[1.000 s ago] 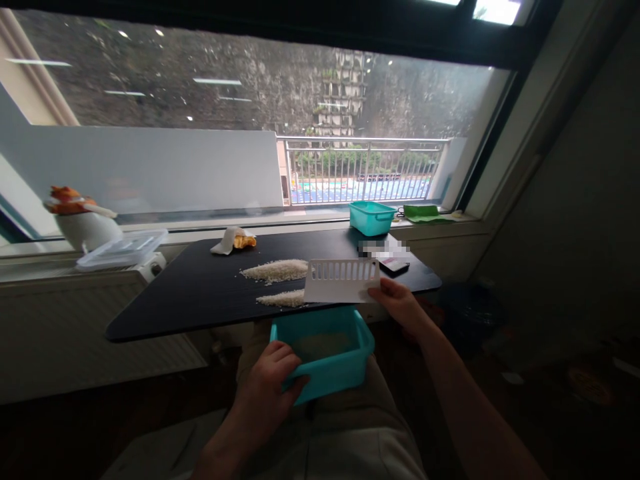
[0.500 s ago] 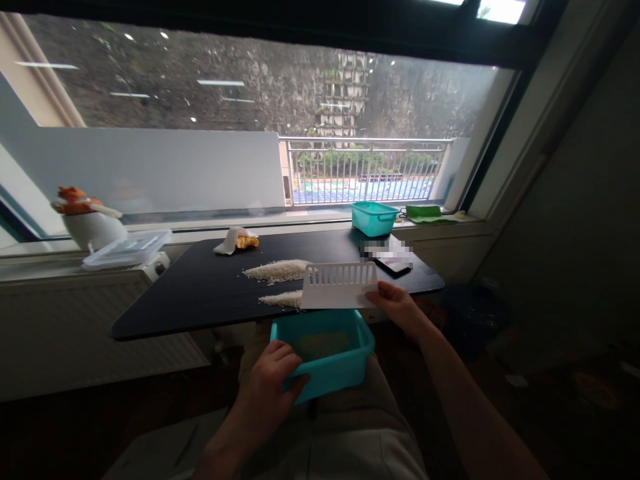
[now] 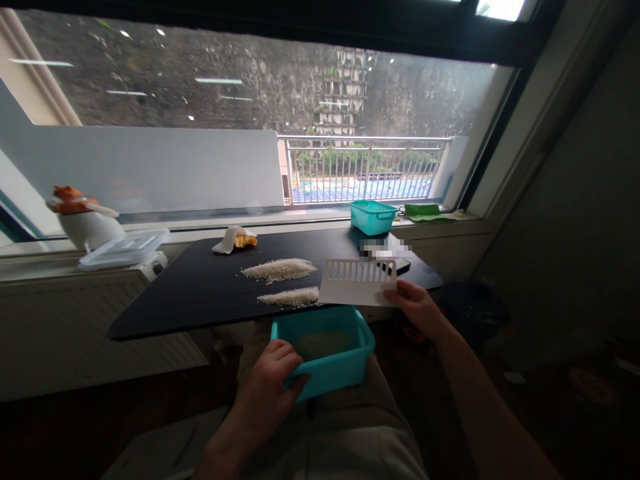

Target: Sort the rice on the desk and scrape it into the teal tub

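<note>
My left hand [image 3: 270, 383] grips the near left corner of a teal plastic bin [image 3: 327, 350] held on my lap, just under the front edge of the black table [image 3: 200, 293]. Some rice lies in the bin's bottom. My right hand [image 3: 417, 308] pinches the right end of a white slotted scraper [image 3: 359, 281], which stands over the table's front edge, to the right of a small rice pile [image 3: 290, 297]. A larger rice pile [image 3: 280, 269] lies farther back.
A second teal bin [image 3: 373, 217] sits at the table's far right, with a dark phone [image 3: 395, 265] beside it. A crumpled wrapper [image 3: 233, 240] lies at the back. On the left sill stand a white jug [image 3: 85, 223] and a clear lid [image 3: 125, 248]. A green cloth [image 3: 425, 212] lies on the right sill.
My right hand has shifted the scraper to the right, off the near rice pile, which now shows in full. My left hand and the bin have stayed put.
</note>
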Demonstrator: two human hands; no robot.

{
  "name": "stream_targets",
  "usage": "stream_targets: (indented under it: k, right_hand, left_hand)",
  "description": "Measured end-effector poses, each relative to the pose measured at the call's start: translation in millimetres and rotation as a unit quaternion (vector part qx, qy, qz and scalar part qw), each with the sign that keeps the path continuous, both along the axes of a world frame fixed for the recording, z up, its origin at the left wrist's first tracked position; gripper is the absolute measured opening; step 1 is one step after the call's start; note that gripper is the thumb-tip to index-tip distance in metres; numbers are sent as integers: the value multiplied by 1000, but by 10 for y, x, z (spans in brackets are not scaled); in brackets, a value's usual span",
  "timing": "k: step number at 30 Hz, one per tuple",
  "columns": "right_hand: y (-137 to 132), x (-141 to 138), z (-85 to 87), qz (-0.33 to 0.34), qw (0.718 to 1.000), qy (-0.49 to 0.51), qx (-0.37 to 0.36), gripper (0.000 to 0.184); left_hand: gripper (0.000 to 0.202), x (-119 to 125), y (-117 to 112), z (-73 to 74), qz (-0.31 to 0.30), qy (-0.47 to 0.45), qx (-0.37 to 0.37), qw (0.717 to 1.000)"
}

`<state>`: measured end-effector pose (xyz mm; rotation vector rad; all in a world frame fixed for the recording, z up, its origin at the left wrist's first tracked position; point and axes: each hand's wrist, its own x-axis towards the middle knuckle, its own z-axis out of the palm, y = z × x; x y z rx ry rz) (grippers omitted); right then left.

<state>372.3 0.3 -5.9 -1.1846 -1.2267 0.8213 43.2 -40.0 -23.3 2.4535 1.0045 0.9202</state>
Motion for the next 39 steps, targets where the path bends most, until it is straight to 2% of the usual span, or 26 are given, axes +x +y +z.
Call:
stream_targets:
  k: [10, 16, 34, 39]
  right_hand:
    - [-54, -13, 12, 12, 1000, 6, -14, 51]
    - [-76, 70, 4, -22, 1000, 9, -7, 52]
    - [-75, 168, -76, -36, 999, 10, -7, 47]
    - [14, 179, -81, -66, 997, 25, 6, 53]
  left_hand:
    - [20, 19, 1, -17, -1, -5, 3, 1000]
    - [19, 30, 10, -18, -5, -4, 1, 1000]
    - [20, 21, 0, -4, -4, -4, -1, 1000]
    - [20, 23, -10, 1, -5, 0, -5, 1000]
